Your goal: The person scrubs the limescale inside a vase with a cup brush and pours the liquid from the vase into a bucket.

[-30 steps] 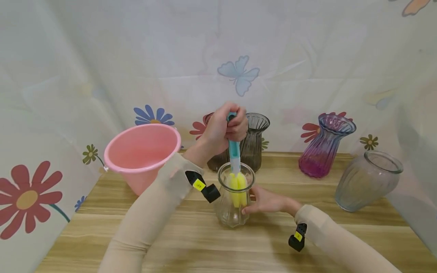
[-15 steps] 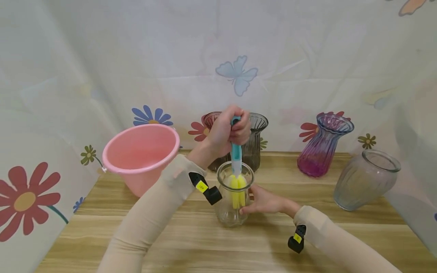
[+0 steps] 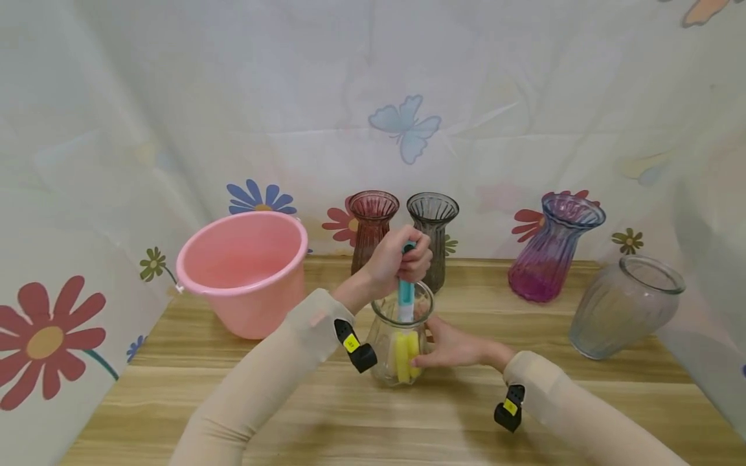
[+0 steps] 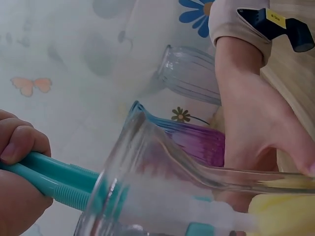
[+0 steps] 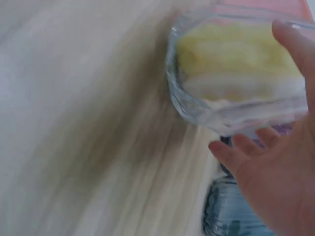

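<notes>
A clear glass vase stands on the table in the head view. My right hand holds its lower right side, thumb at the front and fingers behind. In the right wrist view that hand spans the vase's lower wall. My left hand grips the teal handle of a sponge bottle brush above the vase mouth. Deep inside the vase, close to the bottom, sits the brush's yellow sponge head. In the left wrist view the teal handle enters through the rim.
A pink bucket stands at the left. Behind the hands are a reddish vase and a grey vase. To the right are a blue-purple vase and a clear wide vase. A flowered sheet hangs behind.
My left hand has moved down, pushing the brush deeper, so the yellow sponge has gone from the upper vase to near its bottom. My right hand keeps its hold on the vase.
</notes>
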`<state>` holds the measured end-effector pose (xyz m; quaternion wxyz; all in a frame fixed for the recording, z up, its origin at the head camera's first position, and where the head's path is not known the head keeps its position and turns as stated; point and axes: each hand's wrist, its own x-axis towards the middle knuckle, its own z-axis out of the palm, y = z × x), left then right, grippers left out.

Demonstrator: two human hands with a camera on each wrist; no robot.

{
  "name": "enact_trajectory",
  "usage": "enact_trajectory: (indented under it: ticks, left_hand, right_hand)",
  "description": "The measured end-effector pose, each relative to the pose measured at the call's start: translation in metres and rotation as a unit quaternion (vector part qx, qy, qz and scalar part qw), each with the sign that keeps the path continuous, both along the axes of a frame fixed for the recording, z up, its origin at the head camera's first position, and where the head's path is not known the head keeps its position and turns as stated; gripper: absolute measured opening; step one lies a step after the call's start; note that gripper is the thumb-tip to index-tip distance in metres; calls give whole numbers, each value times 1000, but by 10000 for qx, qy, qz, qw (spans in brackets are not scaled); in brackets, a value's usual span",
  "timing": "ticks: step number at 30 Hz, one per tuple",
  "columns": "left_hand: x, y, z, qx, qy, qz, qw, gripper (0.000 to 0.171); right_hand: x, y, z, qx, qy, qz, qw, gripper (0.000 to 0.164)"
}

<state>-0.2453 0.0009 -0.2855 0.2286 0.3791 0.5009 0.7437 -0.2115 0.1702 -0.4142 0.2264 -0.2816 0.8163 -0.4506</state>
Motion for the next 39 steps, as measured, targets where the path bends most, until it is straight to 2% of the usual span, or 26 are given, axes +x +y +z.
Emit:
enact_trajectory:
  ticks: [5,13,16,20,25,33,36,39]
  left_hand:
    - [-1,0,-1,13,93,56,9999,39]
    - [1,0,5,133,-57,47,9999,38]
    - [2,1,13,198,-91,-39,9998,37]
    - [3,1,28,163,45,-92,9998,37]
    - [5,-3,50,186,146,-112,9997,38]
    - [8,-15,89,572,289,-96,9979,40]
    - [8,-15,93,638,306,-166,9974,40]
    - [6,-13,86,627,293,-223,9974,39]
  right_hand:
    - [-4,4,6,100,-38,140,9998,76]
    - [-3,3,2,76,159,-12,9998,74]
    - [-2,3,0,39,341,-82,9994,73]
    - [-3,2,-3,-13,402,-157,9991,73]
    - [-1,2,-3,-81,474,-197,9986,78]
    - [0,0,-1,6,502,-340,9982,80]
    - [0,-1,-1,-51,470,-382,9982,80]
    - [1,-2,-1,-131,485,-434,9978,83]
